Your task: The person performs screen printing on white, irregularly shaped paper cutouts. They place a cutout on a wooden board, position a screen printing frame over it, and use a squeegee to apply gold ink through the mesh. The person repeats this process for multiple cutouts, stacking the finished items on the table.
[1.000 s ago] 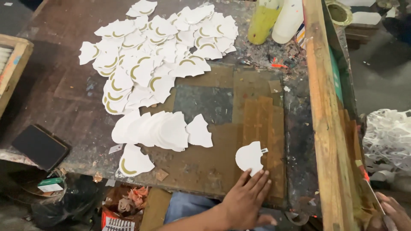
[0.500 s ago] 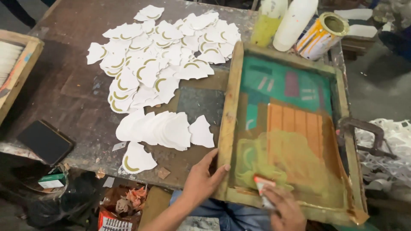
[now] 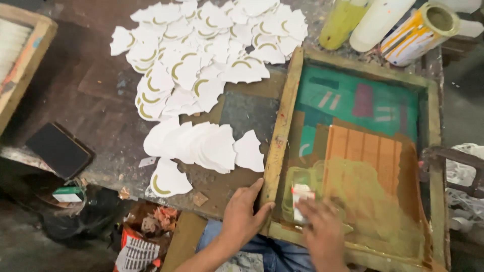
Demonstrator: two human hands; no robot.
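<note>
A wooden-framed printing screen (image 3: pixel 285 118) lies flat on the worktable, its mesh patched green and orange and smeared with yellow ink. My left hand (image 3: pixel 243 213) presses on the frame's near left corner. My right hand (image 3: pixel 322 231) is inside the frame, closed on a small squeegee (image 3: pixel 300 197) with a white and red end, resting in the yellow ink. Left of the frame lies a fanned stack of blank white shaped cards (image 3: pixel 201 145). Further back spreads a pile of cards printed with gold arcs (image 3: pixel 201 50). One printed card (image 3: pixel 167 180) lies alone near the table's front edge.
Bottles and a paint-streaked roll (image 3: pixel 418 32) stand behind the screen. A dark phone (image 3: pixel 58 149) lies at the table's left front edge. Another wooden frame (image 3: pixel 22 65) sits at far left. Scraps and litter (image 3: pixel 146 236) lie on the floor below.
The screen frame has come down flat over the card that lay there a second ago. My left hand shifted to the frame's corner, and my right hand brought the squeegee further left in the ink.
</note>
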